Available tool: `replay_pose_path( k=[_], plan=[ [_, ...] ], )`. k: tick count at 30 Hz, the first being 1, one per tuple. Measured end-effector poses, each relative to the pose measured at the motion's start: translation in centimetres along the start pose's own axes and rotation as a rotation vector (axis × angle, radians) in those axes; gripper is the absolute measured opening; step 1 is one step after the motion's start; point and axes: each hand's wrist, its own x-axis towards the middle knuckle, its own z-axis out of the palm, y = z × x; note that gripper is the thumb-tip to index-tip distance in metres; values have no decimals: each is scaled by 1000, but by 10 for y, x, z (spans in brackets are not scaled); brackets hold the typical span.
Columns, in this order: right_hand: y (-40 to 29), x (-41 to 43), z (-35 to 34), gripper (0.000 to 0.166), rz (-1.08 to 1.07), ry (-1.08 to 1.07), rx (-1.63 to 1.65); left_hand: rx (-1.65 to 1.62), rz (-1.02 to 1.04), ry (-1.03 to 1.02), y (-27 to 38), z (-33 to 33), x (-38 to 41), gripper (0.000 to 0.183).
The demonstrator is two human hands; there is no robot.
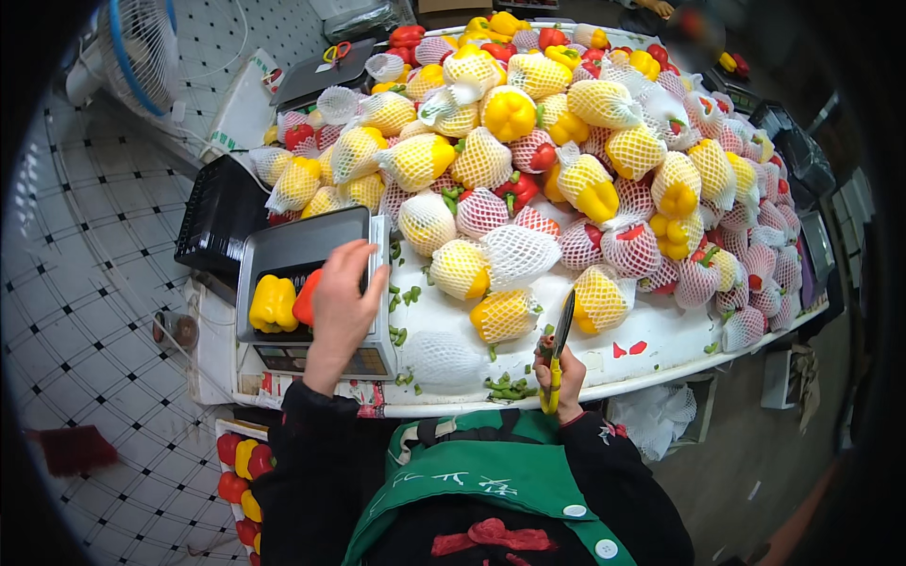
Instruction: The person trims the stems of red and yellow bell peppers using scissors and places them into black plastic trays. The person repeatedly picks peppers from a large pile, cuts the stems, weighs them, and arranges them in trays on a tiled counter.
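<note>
My left hand (345, 304) is over a digital scale (388, 332) at the left, its fingers around the side of a red bell pepper (306, 297). This pepper lies beside a yellow bell pepper (273, 304) in a black tray on the scale's pan; whether the hand bears its weight is hidden. In my right hand (563, 385), near the table's front edge, are yellow-handled scissors (564, 332), blades pointing up and away from me. Before me rises a large heap of yellow and red bell peppers, many in white foam net sleeves, such as a yellow one (600, 300) just beyond the scissors.
Green stem cuttings (509, 387) and a flattened foam net (442, 361) lie near the white table's (679, 354) front edge. Stacked black trays (221, 212) stand left of the scale. A fan (138, 53) is at the upper left. A box of peppers (228, 439) stands below left.
</note>
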Motion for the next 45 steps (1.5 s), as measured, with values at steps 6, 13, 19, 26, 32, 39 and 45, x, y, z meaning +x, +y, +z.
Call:
replay_pose_path(
  k=[6,13,19,26,32,39,45],
  plan=[
    [5,14,-13,25,-64,-76,-47,-569,62,-150,66,108,68,16],
    [11,26,-39,24,-10,-115,-74,-105,160,-518,74,213,60,108],
    [24,36,-51,21,8,-99,-80,92,33,-630,90,212,50,115],
    [25,43,-53,22,20,-177,-77,-24,10,-349,86,231,41,82],
    [23,32,-54,23,100,-33,56,222,48,-684,104,181,43,68],
    [42,30,-63,27,49,-60,-46,-69,338,-422,146,232,53,70],
    [38,31,-71,31,48,-112,-30,-310,169,-407,147,285,58,78]
  ],
)
